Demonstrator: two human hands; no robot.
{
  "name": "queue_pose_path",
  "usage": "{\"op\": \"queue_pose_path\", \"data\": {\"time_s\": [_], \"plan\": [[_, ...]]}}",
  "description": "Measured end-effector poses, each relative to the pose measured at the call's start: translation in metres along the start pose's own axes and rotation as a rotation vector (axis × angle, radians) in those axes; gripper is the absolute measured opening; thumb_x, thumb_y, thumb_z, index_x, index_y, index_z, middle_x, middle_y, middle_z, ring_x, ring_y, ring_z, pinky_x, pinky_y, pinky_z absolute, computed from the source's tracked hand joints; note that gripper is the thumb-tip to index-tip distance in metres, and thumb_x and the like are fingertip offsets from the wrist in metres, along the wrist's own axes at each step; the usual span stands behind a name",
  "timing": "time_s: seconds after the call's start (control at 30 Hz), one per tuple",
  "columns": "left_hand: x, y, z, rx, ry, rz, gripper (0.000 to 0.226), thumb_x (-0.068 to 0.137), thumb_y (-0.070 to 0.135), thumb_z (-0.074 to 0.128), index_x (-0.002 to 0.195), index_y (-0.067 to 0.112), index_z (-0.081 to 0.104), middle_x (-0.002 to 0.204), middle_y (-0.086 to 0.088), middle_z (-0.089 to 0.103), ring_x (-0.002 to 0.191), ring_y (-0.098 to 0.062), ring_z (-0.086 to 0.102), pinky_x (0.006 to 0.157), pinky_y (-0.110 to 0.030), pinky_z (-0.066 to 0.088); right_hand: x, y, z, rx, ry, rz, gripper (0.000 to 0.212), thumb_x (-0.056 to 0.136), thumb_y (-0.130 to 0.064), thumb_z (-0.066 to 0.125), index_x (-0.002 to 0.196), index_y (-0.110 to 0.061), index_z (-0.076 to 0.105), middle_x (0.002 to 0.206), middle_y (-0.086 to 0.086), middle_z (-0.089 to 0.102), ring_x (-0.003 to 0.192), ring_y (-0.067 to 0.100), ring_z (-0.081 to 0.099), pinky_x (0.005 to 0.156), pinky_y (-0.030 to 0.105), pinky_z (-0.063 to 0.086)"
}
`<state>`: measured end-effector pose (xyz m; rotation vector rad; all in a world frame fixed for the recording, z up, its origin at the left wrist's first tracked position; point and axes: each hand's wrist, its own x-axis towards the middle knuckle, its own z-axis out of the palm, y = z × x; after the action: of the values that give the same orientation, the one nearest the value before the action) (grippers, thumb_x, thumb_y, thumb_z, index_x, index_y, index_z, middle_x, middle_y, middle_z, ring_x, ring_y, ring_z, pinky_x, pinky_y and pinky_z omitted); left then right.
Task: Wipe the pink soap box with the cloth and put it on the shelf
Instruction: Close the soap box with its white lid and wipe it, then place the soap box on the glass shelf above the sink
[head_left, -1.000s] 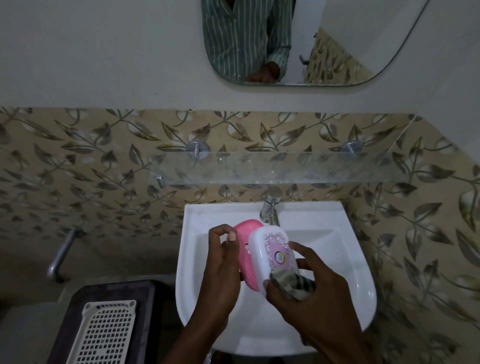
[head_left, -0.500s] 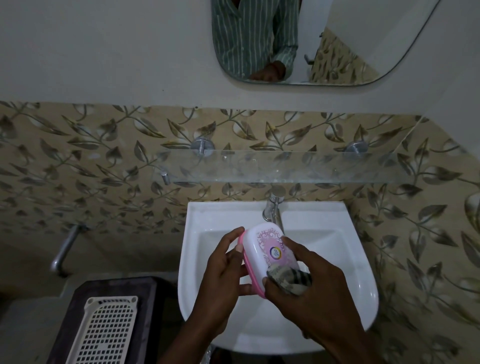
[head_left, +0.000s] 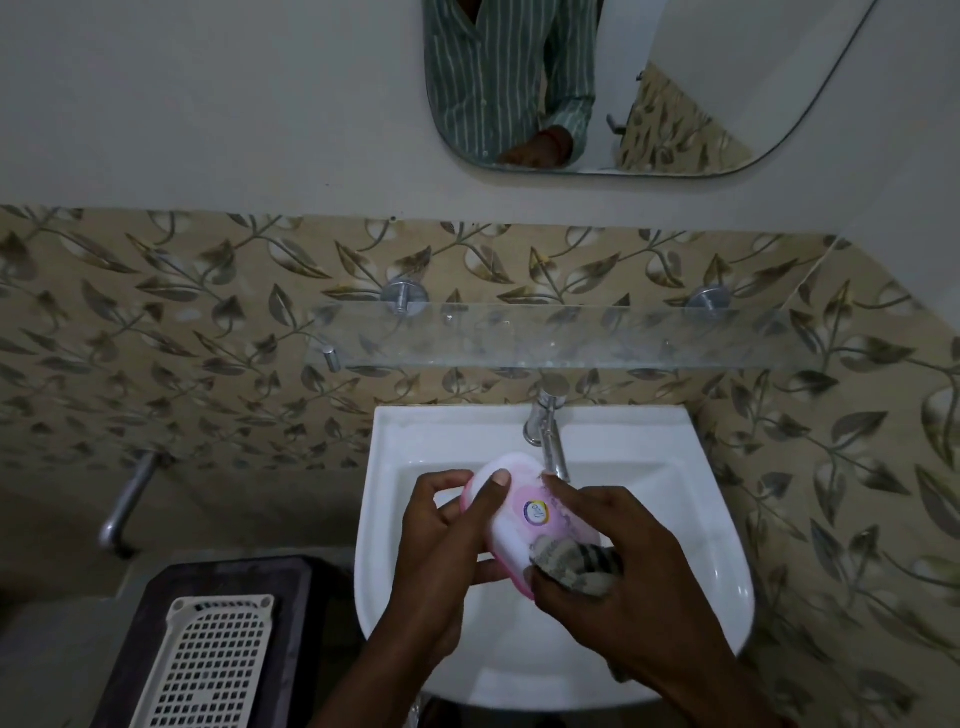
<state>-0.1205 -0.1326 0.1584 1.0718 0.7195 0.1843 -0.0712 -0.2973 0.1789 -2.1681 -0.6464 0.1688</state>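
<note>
The pink soap box (head_left: 524, 512) is held over the white sink (head_left: 717, 525), lid side up with a round sticker on it. The left hand (head_left: 441, 540) grips its left edge, thumb lying across the lid. The right hand (head_left: 628, 566) pinches a striped cloth (head_left: 569, 561) against the box's lower end, index finger stretched along the lid. The tap (head_left: 545, 431) is just behind the box. The glass shelf (head_left: 571, 338) sits above the sink, on the leaf-pattern tiles (head_left: 182, 338).
</note>
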Motion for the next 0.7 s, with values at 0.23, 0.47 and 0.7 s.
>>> {"op": "queue_pose_path", "data": {"time_s": [0.23, 0.47, 0.7], "plan": [[0.007, 0.016, 0.020, -0.190, 0.064, 0.056, 0.028, 0.093, 0.027, 0.074, 0.120, 0.020, 0.072, 0.107, -0.007, 0.083, 0.094, -0.030, 0.081, 0.063, -0.042, 0.066, 0.001, -0.003, -0.008, 0.251, 0.143, 0.101, 0.086, 0.041, -0.058, 0.091, 0.120, -0.048, 0.058, 0.097, -0.017, 0.070, 0.090, -0.008, 0.065, 0.061, 0.003, 0.049], [0.043, 0.070, 0.047, 0.226, -0.031, 0.277, 0.013, 0.087, 0.026, 0.083, 0.094, 0.015, 0.085, 0.086, 0.000, 0.084, 0.076, -0.012, 0.079, 0.061, -0.032, 0.064, 0.058, 0.014, -0.055, 0.207, 0.197, 0.084, 0.054, 0.065, -0.038, 0.087, 0.115, -0.041, 0.066, 0.095, -0.017, 0.075, 0.084, 0.006, 0.072, 0.074, 0.032, 0.061], [0.099, 0.118, 0.080, 0.673, 0.043, 0.469, 0.037, 0.090, 0.042, 0.077, 0.111, 0.013, 0.083, 0.098, -0.016, 0.082, 0.094, -0.035, 0.077, 0.087, -0.050, 0.063, 0.150, 0.013, -0.093, 0.239, 0.096, 0.039, 0.029, 0.072, -0.048, 0.080, 0.092, -0.026, 0.078, 0.073, -0.013, 0.076, 0.062, 0.002, 0.070, 0.056, 0.018, 0.053]]}}
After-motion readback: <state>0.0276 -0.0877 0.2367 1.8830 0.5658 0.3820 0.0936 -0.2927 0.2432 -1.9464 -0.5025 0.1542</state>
